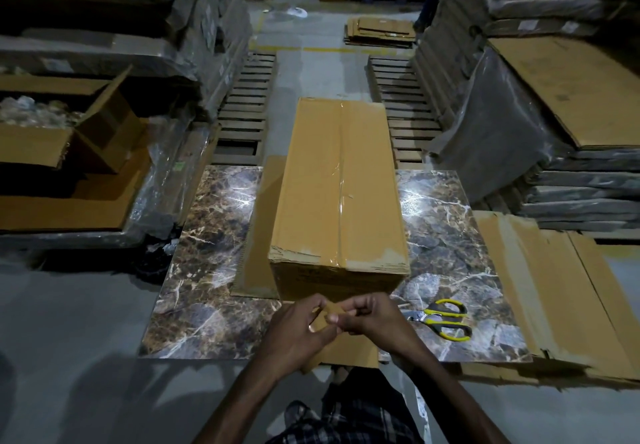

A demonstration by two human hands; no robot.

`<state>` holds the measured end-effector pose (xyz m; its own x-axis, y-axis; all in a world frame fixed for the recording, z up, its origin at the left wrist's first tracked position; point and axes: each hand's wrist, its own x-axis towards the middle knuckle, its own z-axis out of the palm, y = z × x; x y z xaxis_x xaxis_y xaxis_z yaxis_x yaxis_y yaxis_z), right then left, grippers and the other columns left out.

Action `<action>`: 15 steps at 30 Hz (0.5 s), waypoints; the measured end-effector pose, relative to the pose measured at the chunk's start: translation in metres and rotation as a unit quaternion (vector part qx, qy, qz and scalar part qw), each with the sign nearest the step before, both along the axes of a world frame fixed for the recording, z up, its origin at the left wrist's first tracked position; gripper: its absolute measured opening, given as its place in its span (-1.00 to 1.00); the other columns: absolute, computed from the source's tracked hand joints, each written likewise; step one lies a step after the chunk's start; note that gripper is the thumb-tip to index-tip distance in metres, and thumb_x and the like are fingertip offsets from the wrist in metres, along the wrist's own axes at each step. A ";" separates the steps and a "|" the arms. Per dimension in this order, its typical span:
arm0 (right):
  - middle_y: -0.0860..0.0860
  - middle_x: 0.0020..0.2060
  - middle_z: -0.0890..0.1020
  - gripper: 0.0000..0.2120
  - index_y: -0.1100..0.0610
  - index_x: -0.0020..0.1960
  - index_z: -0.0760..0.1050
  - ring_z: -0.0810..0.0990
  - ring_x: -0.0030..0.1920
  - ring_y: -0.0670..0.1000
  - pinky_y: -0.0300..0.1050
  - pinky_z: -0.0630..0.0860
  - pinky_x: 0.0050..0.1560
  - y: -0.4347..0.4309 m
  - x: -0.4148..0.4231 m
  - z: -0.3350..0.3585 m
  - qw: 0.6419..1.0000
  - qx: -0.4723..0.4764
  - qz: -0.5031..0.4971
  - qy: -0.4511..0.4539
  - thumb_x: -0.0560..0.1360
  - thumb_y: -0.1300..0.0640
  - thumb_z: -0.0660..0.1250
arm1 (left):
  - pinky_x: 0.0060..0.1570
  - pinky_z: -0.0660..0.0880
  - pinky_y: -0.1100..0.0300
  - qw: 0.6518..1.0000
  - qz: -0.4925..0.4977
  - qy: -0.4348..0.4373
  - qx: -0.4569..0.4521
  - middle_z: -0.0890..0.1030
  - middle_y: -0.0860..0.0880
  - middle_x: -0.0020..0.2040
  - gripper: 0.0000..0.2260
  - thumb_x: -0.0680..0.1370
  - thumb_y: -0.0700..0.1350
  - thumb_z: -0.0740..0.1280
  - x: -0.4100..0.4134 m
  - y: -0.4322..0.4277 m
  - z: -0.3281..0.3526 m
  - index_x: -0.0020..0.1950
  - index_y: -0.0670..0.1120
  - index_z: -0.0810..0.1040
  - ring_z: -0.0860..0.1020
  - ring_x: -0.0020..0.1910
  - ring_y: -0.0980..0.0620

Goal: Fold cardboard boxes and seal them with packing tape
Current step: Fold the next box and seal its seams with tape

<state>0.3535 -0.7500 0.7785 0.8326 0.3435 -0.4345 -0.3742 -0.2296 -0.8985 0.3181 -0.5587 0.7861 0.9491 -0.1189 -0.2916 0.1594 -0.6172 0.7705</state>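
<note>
A long brown cardboard box (pixel 332 184) lies closed on a marble-patterned slab (pixel 207 236). Clear packing tape (pixel 341 173) runs along its top seam and over the near edge. In front of the box's near end my two hands meet. My left hand (pixel 294 333) curls around a small brown thing that looks like a tape roll (pixel 327 314). My right hand (pixel 374 315) pinches the same roll at its edge with thumb and fingers. The roll is mostly hidden by my fingers.
Yellow-handled scissors (pixel 445 319) lie on the slab to the right of my hands. Flattened cardboard (pixel 561 288) is piled at the right, and another sheet (pixel 259 229) lies under the box. An open carton (pixel 52 139) stands left. Wooden pallets (pixel 242 104) and wrapped stacks (pixel 571 184) line the aisle.
</note>
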 end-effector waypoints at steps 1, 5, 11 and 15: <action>0.16 -0.19 0.75 -0.77 0.13 -0.01 0.75 0.65 -0.21 -0.02 -0.15 0.52 -0.15 0.003 0.001 -0.001 1.000 -0.007 -0.004 0.007 0.40 0.04 0.63 | -0.06 0.61 0.05 1.000 -0.008 0.011 -0.017 0.68 0.20 0.04 -0.75 0.50 0.15 0.44 -0.001 0.001 0.001 0.16 0.26 0.54 0.63 0.00 0.21; 0.15 -0.26 0.74 -0.84 0.16 -0.14 0.74 0.65 -0.26 0.00 -0.15 0.54 -0.18 0.010 0.000 -0.002 0.999 -0.021 0.009 0.023 0.43 0.07 0.61 | 0.01 0.58 0.22 0.997 -0.019 0.038 -0.067 0.60 0.17 0.34 -0.35 0.49 0.05 0.53 -0.001 0.002 0.003 0.47 0.45 0.33 0.60 0.25 0.15; -0.01 -0.27 0.72 -0.82 0.10 -0.25 0.73 0.61 -0.26 -0.12 -0.18 0.50 -0.20 0.010 0.001 0.001 0.999 -0.028 -0.014 0.022 0.42 0.02 0.60 | -0.11 0.50 0.14 0.994 0.062 0.028 -0.081 0.52 0.06 -0.24 -0.30 0.37 0.22 0.57 0.001 0.012 -0.006 0.42 0.51 0.33 0.56 -0.20 0.09; 0.00 -0.32 0.69 -0.76 0.14 -0.22 0.74 0.57 -0.30 -0.10 -0.16 0.48 -0.22 0.009 0.001 0.003 0.999 0.001 -0.039 0.032 0.32 -0.04 0.61 | 0.08 0.57 0.11 0.993 0.073 0.053 -0.074 0.59 0.10 0.17 -0.34 0.34 0.33 0.56 0.003 0.017 -0.004 0.40 0.37 0.45 0.56 0.17 0.13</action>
<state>0.3543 -0.7407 0.7814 0.8277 0.2792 -0.4868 -0.4476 -0.1949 -0.8727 0.3209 -0.5413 0.7818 0.9242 -0.0315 -0.3806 0.3238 -0.4637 0.8247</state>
